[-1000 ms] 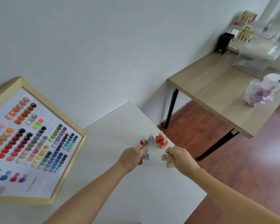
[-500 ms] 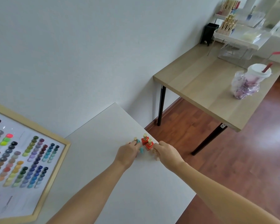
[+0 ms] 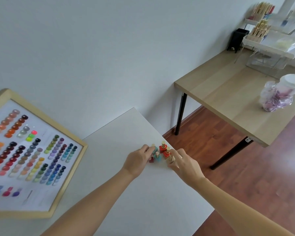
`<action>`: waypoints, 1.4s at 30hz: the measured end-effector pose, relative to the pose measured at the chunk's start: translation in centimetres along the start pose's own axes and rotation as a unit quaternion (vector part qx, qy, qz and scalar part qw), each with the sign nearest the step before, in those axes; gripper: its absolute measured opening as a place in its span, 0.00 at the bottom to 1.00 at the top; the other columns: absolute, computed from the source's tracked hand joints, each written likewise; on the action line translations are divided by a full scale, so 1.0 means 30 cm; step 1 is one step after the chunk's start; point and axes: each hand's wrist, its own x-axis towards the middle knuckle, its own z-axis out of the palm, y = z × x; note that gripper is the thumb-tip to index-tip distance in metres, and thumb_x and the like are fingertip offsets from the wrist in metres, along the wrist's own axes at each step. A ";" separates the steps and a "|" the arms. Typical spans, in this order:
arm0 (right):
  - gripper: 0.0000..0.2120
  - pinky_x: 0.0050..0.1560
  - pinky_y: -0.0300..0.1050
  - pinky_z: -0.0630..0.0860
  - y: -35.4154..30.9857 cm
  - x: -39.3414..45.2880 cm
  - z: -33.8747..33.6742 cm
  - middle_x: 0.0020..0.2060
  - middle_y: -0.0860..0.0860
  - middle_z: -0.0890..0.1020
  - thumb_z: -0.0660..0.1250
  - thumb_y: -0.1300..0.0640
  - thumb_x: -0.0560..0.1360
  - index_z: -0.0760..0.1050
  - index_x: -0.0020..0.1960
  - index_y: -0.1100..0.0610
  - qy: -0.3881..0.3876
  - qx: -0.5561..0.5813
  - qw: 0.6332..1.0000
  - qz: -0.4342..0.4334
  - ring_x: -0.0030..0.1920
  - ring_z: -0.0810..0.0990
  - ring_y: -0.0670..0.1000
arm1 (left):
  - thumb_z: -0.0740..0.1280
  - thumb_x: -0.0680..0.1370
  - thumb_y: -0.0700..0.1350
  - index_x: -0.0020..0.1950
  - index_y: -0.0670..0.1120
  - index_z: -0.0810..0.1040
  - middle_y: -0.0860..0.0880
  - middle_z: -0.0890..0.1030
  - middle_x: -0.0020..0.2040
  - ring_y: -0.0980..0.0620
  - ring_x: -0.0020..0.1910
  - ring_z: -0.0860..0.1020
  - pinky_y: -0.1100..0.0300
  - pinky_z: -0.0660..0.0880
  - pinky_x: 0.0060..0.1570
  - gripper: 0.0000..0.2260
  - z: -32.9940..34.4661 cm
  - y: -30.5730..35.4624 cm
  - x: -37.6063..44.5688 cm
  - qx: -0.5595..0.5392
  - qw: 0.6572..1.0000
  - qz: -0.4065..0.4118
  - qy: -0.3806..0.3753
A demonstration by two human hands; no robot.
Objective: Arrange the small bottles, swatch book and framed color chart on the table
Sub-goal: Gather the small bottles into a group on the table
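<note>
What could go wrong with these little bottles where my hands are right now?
The small bottles stand tightly clustered near the white table's right edge, so a nudge from the right hand could tip one onto the wood floor. The left hand crowds them too; one falling may topple its neighbours.

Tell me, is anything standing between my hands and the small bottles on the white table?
Nothing visible does. The left hand and right hand already flank the small bottles near the white table edge, fingers touching them.
</note>
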 end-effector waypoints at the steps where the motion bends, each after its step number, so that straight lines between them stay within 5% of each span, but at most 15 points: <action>1: 0.23 0.24 0.45 0.77 -0.009 -0.015 -0.003 0.52 0.56 0.75 0.74 0.52 0.70 0.69 0.61 0.54 0.016 -0.002 1.000 -0.013 0.39 0.80 0.55 | 0.64 0.78 0.40 0.70 0.49 0.68 0.49 0.76 0.56 0.44 0.42 0.80 0.52 0.79 0.37 0.20 -0.024 -0.010 -0.020 -0.005 1.000 0.004 0.017; 6: 0.20 0.33 0.47 0.81 -0.077 -0.067 0.041 0.55 0.59 0.73 0.73 0.55 0.71 0.71 0.60 0.58 0.074 0.044 0.994 -0.059 0.42 0.79 0.54 | 0.64 0.79 0.44 0.65 0.50 0.71 0.50 0.78 0.56 0.48 0.41 0.81 0.53 0.80 0.41 0.15 -0.152 -0.137 -0.195 -0.075 0.997 -0.030 0.020; 12: 0.13 0.40 0.40 0.79 -0.319 -0.083 0.149 0.52 0.52 0.75 0.69 0.56 0.75 0.74 0.58 0.55 -0.039 0.079 0.984 -0.155 0.40 0.78 0.48 | 0.67 0.77 0.41 0.60 0.51 0.76 0.53 0.80 0.55 0.61 0.42 0.75 0.73 0.70 0.43 0.12 -0.195 -0.345 -0.539 -0.121 0.978 -0.163 -0.050; 19: 0.12 0.50 0.40 0.74 -0.602 -0.048 0.256 0.55 0.50 0.76 0.62 0.55 0.79 0.73 0.62 0.54 -0.151 0.124 0.962 -0.189 0.48 0.79 0.50 | 0.69 0.74 0.43 0.57 0.51 0.77 0.53 0.80 0.52 0.57 0.42 0.79 0.62 0.78 0.48 0.12 -0.113 -0.362 -0.772 -0.149 0.961 -0.185 -0.144; 28: 0.17 0.52 0.45 0.74 -0.771 0.014 0.335 0.55 0.53 0.77 0.62 0.62 0.77 0.71 0.64 0.53 -0.212 0.117 0.959 -0.149 0.52 0.78 0.54 | 0.68 0.75 0.54 0.47 0.47 0.80 0.50 0.82 0.42 0.54 0.37 0.76 0.63 0.73 0.40 0.11 -0.047 -0.342 -0.769 -0.133 0.974 -0.171 -0.072; 34: 0.08 0.43 0.46 0.71 -0.792 0.020 0.337 0.50 0.56 0.78 0.59 0.61 0.78 0.75 0.54 0.55 -0.236 0.084 0.955 -0.159 0.49 0.77 0.59 | 0.68 0.75 0.51 0.46 0.46 0.81 0.50 0.82 0.41 0.55 0.38 0.78 0.63 0.75 0.40 0.09 -0.030 -0.391 -0.800 -0.139 0.974 -0.172 -0.042; 42: 0.05 0.46 0.49 0.78 -0.660 -0.020 0.274 0.45 0.52 0.80 0.60 0.60 0.78 0.75 0.49 0.57 -0.168 0.151 0.970 -0.089 0.43 0.79 0.53 | 0.69 0.75 0.49 0.42 0.47 0.80 0.53 0.81 0.37 0.57 0.36 0.77 0.64 0.74 0.37 0.06 -0.091 -0.401 -0.741 -0.173 0.969 -0.177 -0.016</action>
